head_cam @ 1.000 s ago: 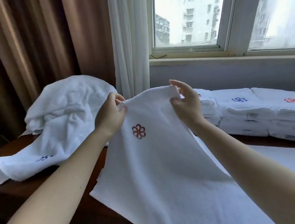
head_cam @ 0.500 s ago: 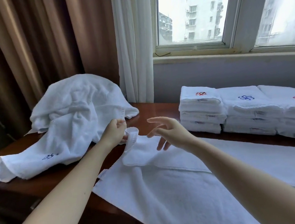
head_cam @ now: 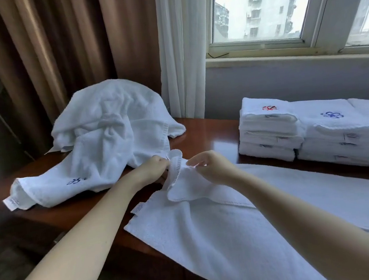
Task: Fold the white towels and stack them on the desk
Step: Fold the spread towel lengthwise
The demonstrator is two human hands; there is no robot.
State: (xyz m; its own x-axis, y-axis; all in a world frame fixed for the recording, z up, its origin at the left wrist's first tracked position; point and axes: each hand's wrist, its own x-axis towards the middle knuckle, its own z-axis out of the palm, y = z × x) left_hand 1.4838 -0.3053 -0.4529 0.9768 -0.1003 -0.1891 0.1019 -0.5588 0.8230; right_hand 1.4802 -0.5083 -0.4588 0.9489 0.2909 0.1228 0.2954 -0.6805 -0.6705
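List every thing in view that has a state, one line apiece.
spread towel, flat on the desk, one corner lifted and curled
left hand, pinches that lifted corner
right hand, fingers curled at the same corner, grip unclear
towel heap, unfolded, crumpled
folded towels, stacked in piles side by side
window, shut

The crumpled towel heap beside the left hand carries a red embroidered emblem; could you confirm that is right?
Not quite: in the head view the emblem on the crumpled towel heap, beside the left hand pinching the flat towel, is blue, not red.
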